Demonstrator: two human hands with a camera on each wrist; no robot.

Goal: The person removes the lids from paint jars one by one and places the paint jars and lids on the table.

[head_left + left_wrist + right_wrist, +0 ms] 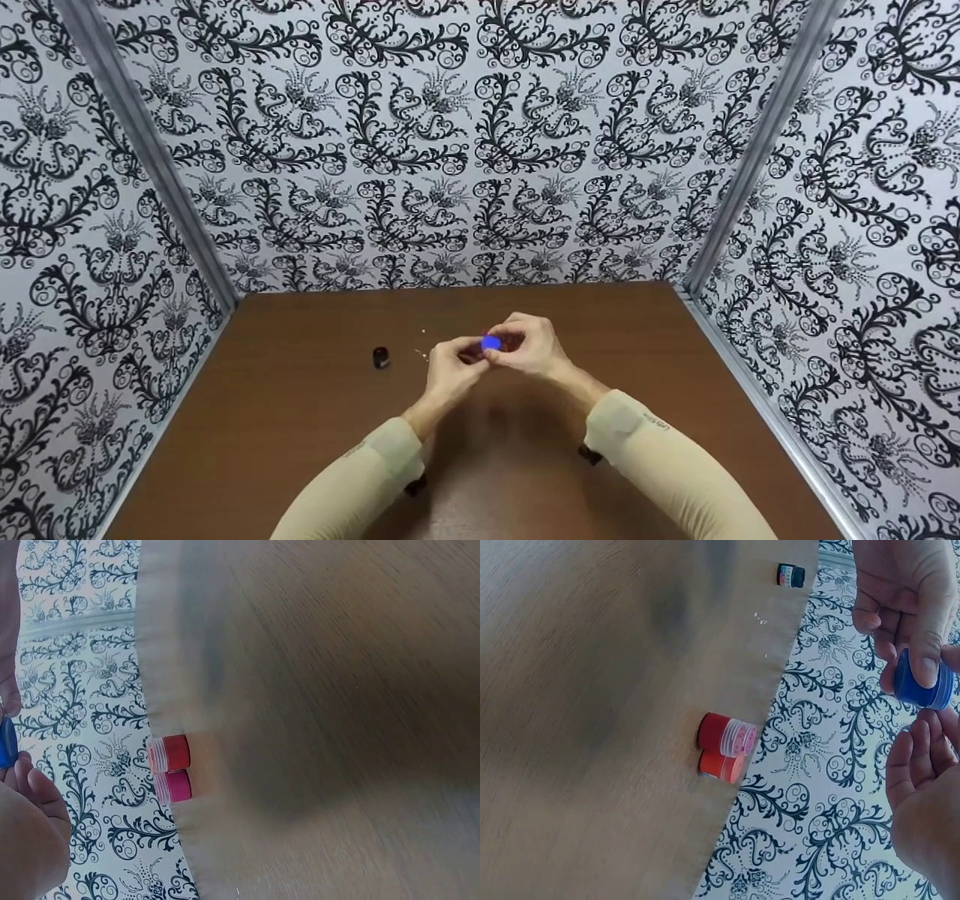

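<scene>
Between my two hands is a small blue jar [928, 686] with a ridged rim, held up over the table; its blue round face [491, 343] shows in the head view. My left hand [452, 369] grips one side, its thumb lying across the jar in the right wrist view. From the other side my right hand [534, 346] pinches it with thumb and fingers. In the left wrist view only a blue edge of the jar [7, 742] shows at the far left, with fingertips at both ends.
A red-pink jar [718, 732] and an orange-red jar [720, 765] stand side by side, mostly hidden behind my hands in the head view. A small dark labelled jar [381, 358] stands to the left. White crumbs [422, 354] lie between. Patterned walls [420, 150] enclose the brown table [300, 420].
</scene>
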